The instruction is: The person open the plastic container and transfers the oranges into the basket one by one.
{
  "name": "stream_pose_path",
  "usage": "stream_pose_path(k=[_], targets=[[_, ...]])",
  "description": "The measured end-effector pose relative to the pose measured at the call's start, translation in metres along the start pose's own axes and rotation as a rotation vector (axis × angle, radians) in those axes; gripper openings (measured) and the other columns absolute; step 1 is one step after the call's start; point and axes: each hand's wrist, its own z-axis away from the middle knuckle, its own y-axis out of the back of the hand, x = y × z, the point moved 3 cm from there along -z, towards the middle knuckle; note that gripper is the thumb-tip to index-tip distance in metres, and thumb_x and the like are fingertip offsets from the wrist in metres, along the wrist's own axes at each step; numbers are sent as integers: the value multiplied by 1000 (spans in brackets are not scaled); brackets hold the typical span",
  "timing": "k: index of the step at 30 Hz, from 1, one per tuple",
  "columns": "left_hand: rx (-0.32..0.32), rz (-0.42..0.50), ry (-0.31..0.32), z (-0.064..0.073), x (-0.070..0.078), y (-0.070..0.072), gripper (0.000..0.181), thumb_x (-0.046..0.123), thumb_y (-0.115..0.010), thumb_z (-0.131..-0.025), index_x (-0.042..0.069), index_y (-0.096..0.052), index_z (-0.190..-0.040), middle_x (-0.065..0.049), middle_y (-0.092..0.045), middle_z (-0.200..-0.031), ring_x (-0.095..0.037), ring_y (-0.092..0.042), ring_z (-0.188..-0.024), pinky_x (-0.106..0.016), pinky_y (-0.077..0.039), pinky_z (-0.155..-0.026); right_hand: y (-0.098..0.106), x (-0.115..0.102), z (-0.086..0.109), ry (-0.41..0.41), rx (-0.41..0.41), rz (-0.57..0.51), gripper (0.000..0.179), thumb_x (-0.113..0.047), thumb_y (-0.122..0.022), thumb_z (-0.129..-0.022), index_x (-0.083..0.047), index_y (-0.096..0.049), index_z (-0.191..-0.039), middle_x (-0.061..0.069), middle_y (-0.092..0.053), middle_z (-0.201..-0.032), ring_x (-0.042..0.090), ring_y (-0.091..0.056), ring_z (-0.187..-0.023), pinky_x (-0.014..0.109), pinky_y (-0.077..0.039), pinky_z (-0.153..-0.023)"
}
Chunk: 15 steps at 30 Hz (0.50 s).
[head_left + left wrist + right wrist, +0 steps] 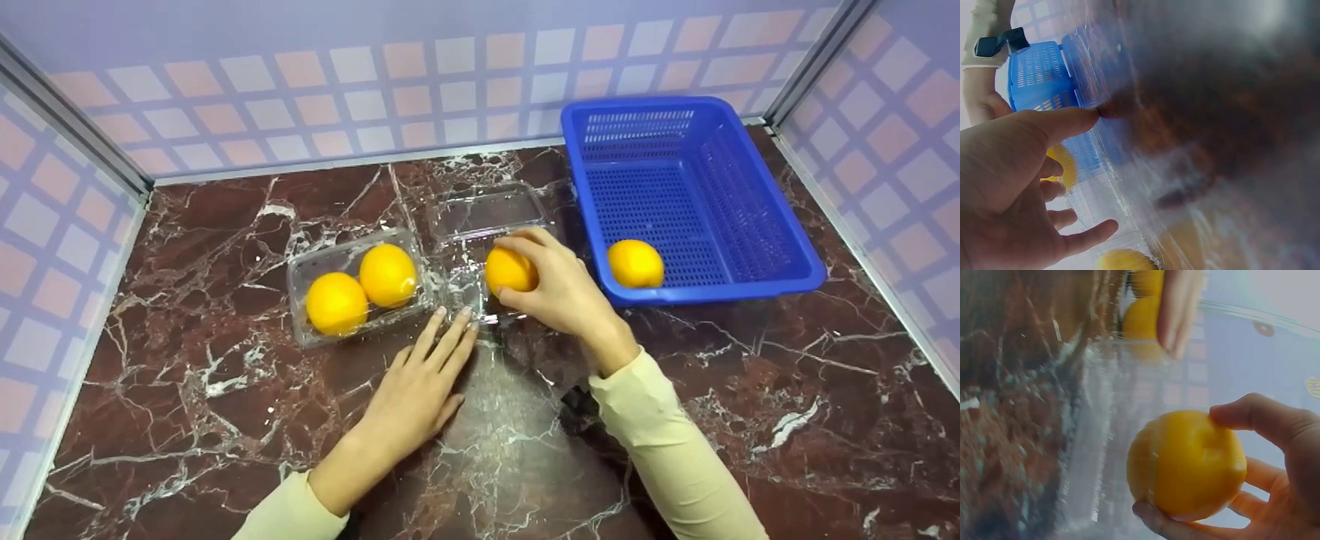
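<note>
My right hand [555,285] grips an orange [508,271] between thumb and fingers, at the right part of an opened clear plastic clamshell box [465,292]. In the right wrist view the orange [1188,464] shows partly behind the clear box wall [1092,439]. The box's lid [491,214] lies folded back toward the wall. My left hand [420,390] lies with fingers extended, its fingertips at the box's near left edge. To the left, a second clear box [300,281] holds two oranges [337,303], side by side.
A blue perforated basket [697,292] stands at the right, with one orange [635,264] in its near left corner. Patterned panels [457,90] enclose the back and sides of the dark marbled table [225,420].
</note>
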Motion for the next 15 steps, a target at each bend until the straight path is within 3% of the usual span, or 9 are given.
stream_pose_path(k=[10,15], targets=[[-14,42,14,-1,-1,-1,95,30,-82,-93,7,-29,-168,-9,-17,-178,-35,-18,-163,-57,-51,-111,40,-2,17,91,122,-76,63,-17,-83,-86,-13,-65,-146,9,-55,-153,31,-58,-131,54,-52,-110],[-7,51,14,1,-2,-2,94,29,-82,-93,7,-28,-168,-10,-17,-178,-36,-18,-162,-57,-52,-110,58,2,23,110,192,-71,63,-15,-84,-84,-14,-66,-145,8,-55,-153,32,-59,-131,53,-53,-106]])
